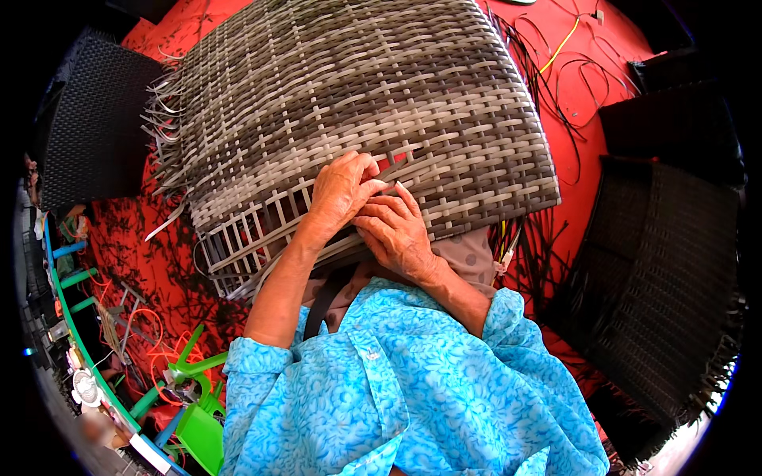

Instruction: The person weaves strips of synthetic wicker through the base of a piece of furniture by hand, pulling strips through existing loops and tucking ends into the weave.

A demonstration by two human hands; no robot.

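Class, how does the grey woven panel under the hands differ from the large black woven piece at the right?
Colour: the grey panel mixes lighter and darker shades; the black piece looks uniformly dark.
Weave: the grey panel has open gaps; the black piece looks closely woven where visible.
Contact: the left hand and right hand are on the grey panel; neither touches the black piece.
Both are woven, with loose ends.

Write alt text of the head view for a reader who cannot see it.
A person's left hand and right hand work close together at an open part of a large grey-brown woven panel. The person wears a blue patterned shirt; dark woven pieces stand on the red floor.
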